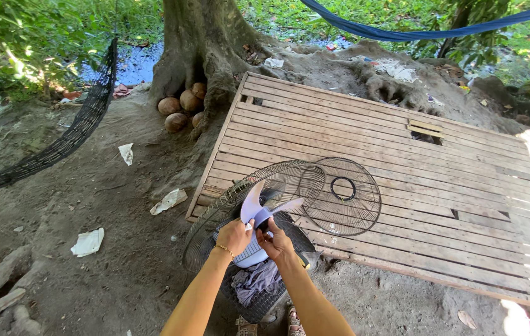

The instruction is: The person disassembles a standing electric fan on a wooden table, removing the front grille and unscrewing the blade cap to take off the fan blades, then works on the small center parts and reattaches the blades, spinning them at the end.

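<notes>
Both hands grip the pale fan blade at its hub: left hand at 8 o'clock of the hub, right hand at 5 o'clock. Blades fan toward 12 and 2 o'clock, over the rear wire guard. The front wire guard lies on the slatted wooden platform.

A slatted wooden platform lies flat on bare dirt ground just beside the base of a big tree trunk. On the platform's near-left part, away from the trunk, a round wire fan guard lies flat, with a second, larger wire guard overlapping the platform's near-left corner. Scraps of white paper litter the ground left of the platform, and brown coconuts sit against the trunk.
</notes>
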Motion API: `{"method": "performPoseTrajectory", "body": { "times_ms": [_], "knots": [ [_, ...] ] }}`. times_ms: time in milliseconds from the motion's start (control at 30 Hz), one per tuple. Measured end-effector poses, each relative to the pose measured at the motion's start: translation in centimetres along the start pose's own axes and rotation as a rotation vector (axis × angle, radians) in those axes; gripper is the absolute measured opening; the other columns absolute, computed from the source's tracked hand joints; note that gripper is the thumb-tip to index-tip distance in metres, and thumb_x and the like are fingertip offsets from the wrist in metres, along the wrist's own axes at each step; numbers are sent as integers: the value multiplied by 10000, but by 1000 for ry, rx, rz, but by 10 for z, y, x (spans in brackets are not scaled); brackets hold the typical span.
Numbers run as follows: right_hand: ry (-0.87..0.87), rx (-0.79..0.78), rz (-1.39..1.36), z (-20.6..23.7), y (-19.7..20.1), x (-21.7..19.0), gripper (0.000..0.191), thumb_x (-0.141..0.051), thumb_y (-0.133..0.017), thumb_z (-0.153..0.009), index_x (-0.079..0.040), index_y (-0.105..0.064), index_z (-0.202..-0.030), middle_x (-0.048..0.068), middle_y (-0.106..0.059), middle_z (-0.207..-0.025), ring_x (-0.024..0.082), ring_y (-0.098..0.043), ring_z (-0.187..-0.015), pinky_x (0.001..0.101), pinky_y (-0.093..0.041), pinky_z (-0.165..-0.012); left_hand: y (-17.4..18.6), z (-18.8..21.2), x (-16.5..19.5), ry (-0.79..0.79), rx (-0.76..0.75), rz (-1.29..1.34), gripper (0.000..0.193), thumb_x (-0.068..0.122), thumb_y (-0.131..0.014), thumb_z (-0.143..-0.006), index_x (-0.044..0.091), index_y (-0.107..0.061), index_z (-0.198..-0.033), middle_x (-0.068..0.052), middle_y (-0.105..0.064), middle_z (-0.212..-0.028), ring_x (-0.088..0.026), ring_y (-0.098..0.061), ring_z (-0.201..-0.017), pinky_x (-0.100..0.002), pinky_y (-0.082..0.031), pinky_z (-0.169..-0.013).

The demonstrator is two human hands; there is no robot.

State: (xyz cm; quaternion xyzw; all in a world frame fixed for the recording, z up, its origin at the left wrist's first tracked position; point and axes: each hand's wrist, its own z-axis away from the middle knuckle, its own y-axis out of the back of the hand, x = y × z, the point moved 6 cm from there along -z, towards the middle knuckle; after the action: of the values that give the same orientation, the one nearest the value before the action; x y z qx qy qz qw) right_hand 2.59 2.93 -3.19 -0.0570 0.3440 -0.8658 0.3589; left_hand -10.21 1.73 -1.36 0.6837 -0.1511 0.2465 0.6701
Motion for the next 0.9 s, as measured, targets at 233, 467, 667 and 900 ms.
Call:
{"method": "performPoseTrajectory", "body": {
  "times_ms": [233, 467, 667, 900],
  "knots": [
    [452, -53, 388, 5, 3, -12, 386, -166, -716, -931, -50, -410, -1136, 164, -622, -951, 231, -616, -776, 381, -569, -694, 2, -4, 4, -31, 40, -30, 444, 393, -512, -1024, 19, -690, -863, -212, -719, -849, -408, -694, -818, -501, -569, -733],
    [903, -93, 1021, 25, -5, -26, 393, -170, -775, -930, -3, -505, -1161, 110, -615, -880, 141, -581, -754, 299, -513, -654, -1, -6, 7, -53, 44, 9, 416, 381, -502, -1019, 29, -681, -888, -200, -721, -850, -417, -690, -792, -512, -561, -705],
    [1247, -109, 1255, 40, -13, -32, 434, -100, -827, -826, 22, -579, -1160, 116, -601, -994, 156, -642, -779, 281, -575, -708, -2, -9, 9, -19, -5, -17, 429, 394, -499, -1030, 32, -677, -884, -209, -715, -833, -423, -686, -785, -517, -560, -700],
    [818, -330, 1641, 27, 18, -64, 962, -132, -917, -738, -121, -332, -1502, 168, -597, -1310, 267, -681, -1044, 406, -572, -892, 16, 0, 9, -80, 61, 2, 502, 420, -706, -841, 26, -623, -1142, -218, -714, -991, -419, -706, -841, -512, -577, -699]
  ]
}}
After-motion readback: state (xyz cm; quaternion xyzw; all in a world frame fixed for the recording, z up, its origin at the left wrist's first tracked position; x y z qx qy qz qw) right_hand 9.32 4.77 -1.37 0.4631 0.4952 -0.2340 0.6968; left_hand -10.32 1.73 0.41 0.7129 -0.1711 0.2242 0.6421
